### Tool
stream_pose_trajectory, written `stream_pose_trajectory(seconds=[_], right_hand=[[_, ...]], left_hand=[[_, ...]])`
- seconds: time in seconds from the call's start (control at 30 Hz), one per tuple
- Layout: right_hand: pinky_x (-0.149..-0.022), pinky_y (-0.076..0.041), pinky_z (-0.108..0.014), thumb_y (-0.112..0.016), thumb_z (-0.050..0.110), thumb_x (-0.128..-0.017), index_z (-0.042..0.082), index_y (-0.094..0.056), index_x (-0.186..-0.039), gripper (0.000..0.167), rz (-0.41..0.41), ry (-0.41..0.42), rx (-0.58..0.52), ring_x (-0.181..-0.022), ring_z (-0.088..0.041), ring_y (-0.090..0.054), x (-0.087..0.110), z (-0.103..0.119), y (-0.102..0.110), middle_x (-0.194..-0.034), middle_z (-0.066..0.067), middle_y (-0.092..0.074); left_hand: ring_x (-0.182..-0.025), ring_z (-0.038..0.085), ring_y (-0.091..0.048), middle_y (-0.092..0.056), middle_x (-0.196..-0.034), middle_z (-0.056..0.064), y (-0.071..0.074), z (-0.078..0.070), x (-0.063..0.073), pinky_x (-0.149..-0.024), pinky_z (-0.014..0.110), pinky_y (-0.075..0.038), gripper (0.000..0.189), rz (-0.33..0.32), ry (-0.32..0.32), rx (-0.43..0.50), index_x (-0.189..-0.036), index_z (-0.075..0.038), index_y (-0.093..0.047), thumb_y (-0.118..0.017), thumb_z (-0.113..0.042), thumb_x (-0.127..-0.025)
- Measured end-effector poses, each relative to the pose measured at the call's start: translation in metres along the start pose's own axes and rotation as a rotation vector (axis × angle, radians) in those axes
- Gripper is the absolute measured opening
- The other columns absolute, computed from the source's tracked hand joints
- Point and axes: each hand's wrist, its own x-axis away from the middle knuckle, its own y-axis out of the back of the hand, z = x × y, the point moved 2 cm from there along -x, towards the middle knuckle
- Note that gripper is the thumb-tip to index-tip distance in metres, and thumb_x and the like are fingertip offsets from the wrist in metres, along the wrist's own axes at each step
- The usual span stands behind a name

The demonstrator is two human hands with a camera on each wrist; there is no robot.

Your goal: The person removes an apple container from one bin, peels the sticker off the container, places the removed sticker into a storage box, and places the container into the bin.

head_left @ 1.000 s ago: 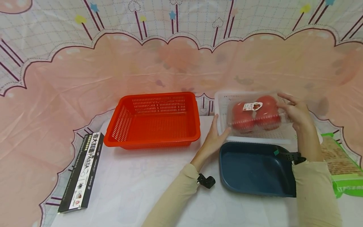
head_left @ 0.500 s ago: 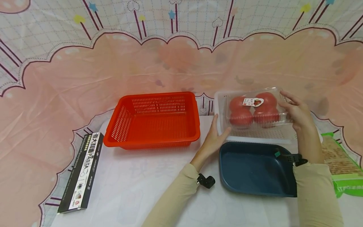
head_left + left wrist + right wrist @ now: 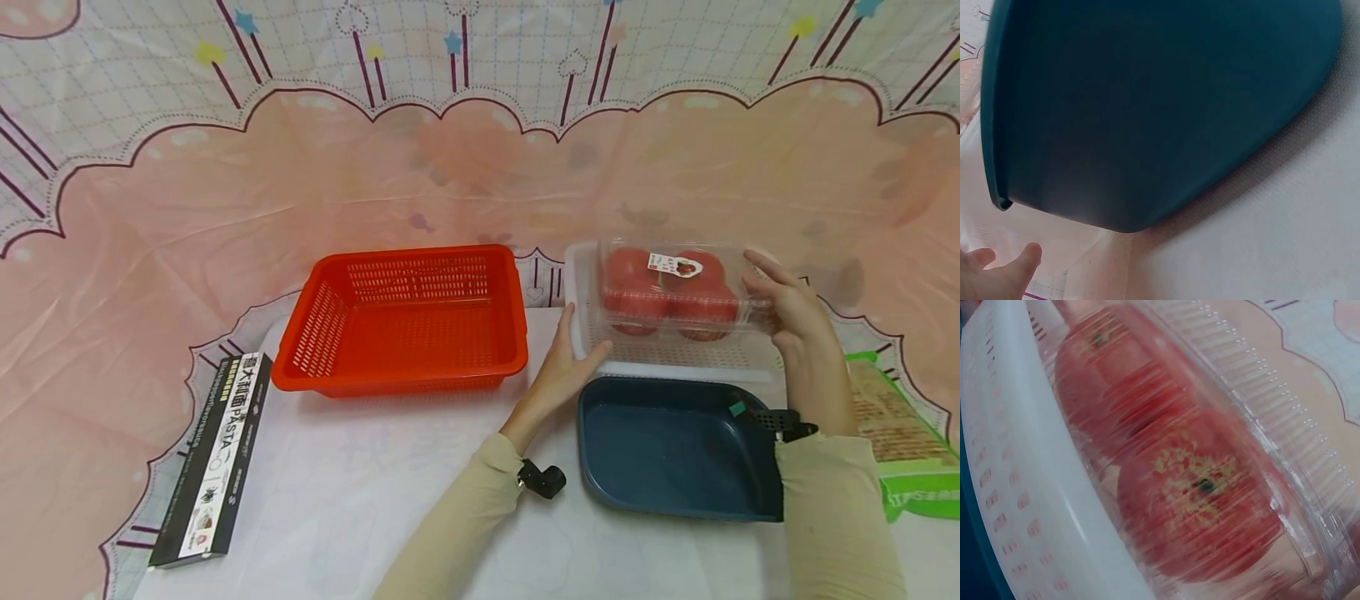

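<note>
A clear plastic box of tomatoes (image 3: 670,287) with a white label on its lid is over the white basket (image 3: 690,367). My right hand (image 3: 795,308) grips the box at its right end. Up close in the right wrist view, two tomatoes (image 3: 1204,487) show through the ridged plastic beside the basket's white rim (image 3: 1072,506). My left hand (image 3: 562,358) is at the basket's front left corner, forefinger along the left side and thumb spread out toward the front rim. In the left wrist view only part of the left hand (image 3: 1004,275) shows, below the blue tray (image 3: 1147,112).
Just in front of the white basket lies the dark blue tray (image 3: 678,450). To the left stands a red basket (image 3: 412,333), with a black pasta box (image 3: 213,458) beyond it. A green-edged packet (image 3: 911,433) is at the right, partly behind the right arm.
The right hand has raised and tilted the tomato box, and its back edge has since come down a little. The tomatoes have shifted inside. The left hand has stayed at the basket's corner.
</note>
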Motion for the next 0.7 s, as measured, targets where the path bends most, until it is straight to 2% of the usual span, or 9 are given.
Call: stream_pose_trajectory(seconds=[0.17,0.43,0.5,0.6,0.7], right_hand=[[-0.054,-0.054,-0.021,-0.067,0.017,-0.09,0.032,-0.047,-0.143,0.059,-0.002,0.013,-0.03,-0.063,-0.007,-0.067,0.0,0.001,0.0,-0.091,0.006,-0.058],[-0.05,-0.052,-0.021,-0.069,0.017,-0.088,0.033,-0.055,-0.137,0.054,-0.016,0.017,-0.047,-0.06,-0.009,-0.067,-0.001,-0.001,0.001,-0.082,0.005,-0.063],[-0.05,-0.052,-0.021,-0.068,0.016,-0.089,0.033,-0.058,-0.135,0.05,-0.008,0.02,-0.063,-0.06,-0.009,-0.067,-0.001,-0.002,0.002,-0.079,0.005,-0.064],[-0.048,-0.051,-0.021,-0.067,0.015,-0.09,0.032,-0.062,-0.129,0.043,0.01,0.03,-0.075,-0.058,-0.01,-0.067,-0.002,-0.003,0.002,-0.076,0.004,-0.065],[-0.049,-0.051,-0.021,-0.065,0.015,-0.091,0.033,-0.064,-0.126,0.04,0.018,0.033,-0.067,-0.058,-0.01,-0.066,-0.003,-0.004,0.002,-0.08,0.004,-0.063]], left_hand=[[-0.147,0.022,-0.028,-0.02,-0.163,-0.001,-0.001,-0.001,0.0,-0.121,0.05,-0.024,0.086,-0.004,-0.007,-0.004,-0.156,-0.027,-0.008,-0.059,-0.049,-0.09],[-0.148,0.023,-0.027,-0.018,-0.163,0.0,-0.002,-0.001,-0.001,-0.12,0.051,-0.024,0.085,-0.002,-0.003,-0.017,-0.156,-0.026,-0.008,-0.058,-0.048,-0.091],[-0.147,0.023,-0.027,-0.018,-0.163,0.0,-0.001,-0.002,0.0,-0.12,0.051,-0.023,0.08,-0.006,0.005,-0.02,-0.156,-0.027,-0.009,-0.054,-0.045,-0.093],[-0.145,0.024,-0.031,-0.021,-0.162,0.0,0.0,-0.005,0.001,-0.12,0.051,-0.025,0.068,-0.053,0.013,-0.007,-0.156,-0.029,-0.013,-0.044,-0.043,-0.097],[-0.145,0.023,-0.03,-0.023,-0.161,-0.002,0.005,-0.015,0.001,-0.12,0.052,-0.025,0.061,-0.132,-0.027,-0.015,-0.155,-0.032,-0.016,-0.036,-0.046,-0.099]])
